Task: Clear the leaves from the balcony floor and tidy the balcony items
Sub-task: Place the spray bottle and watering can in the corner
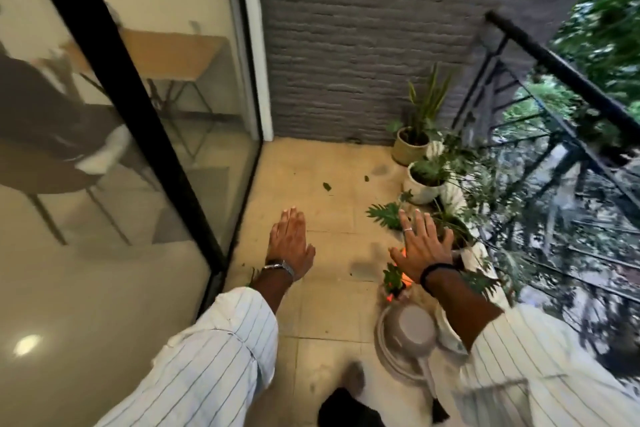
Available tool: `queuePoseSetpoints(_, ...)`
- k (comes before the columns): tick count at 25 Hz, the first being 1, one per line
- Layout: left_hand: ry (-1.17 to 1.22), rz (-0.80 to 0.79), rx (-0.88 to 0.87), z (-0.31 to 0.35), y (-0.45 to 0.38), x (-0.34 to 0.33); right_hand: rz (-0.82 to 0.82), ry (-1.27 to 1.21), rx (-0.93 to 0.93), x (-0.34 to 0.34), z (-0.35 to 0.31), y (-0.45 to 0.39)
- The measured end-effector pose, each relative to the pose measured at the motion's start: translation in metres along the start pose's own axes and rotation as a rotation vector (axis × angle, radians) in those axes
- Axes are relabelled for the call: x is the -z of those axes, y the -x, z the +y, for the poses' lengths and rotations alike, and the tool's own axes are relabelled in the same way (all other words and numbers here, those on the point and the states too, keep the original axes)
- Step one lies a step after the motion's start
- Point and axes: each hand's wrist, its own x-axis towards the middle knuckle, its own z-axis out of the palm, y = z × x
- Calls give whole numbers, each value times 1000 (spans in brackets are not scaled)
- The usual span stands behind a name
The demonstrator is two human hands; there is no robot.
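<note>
Two hands stretch out flat over the floor (332, 288) at frame centre, fingers straight, grasping nothing: left hand (290, 242), right hand (423, 244). Two leaves (326, 186) lie beyond them, centre frame. Pots (420, 180) line the railing (568, 135) at right; a grey bowl (412, 331) sits lower centre-right.

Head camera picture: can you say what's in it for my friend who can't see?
Two open, empty hands, left hand and right hand, reach over a tiled balcony floor. Small green leaves lie ahead; potted plants line the railing on the right.
</note>
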Motion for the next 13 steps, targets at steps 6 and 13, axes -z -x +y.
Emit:
queuePoseSetpoints(6, -58, 63, 158, -82, -92, 36, 29, -15, 156, 17, -46, -130)
queuePoseSetpoints(13, -97, 73, 283, -154, -149, 37, -47, 23, 234, 6, -64, -265)
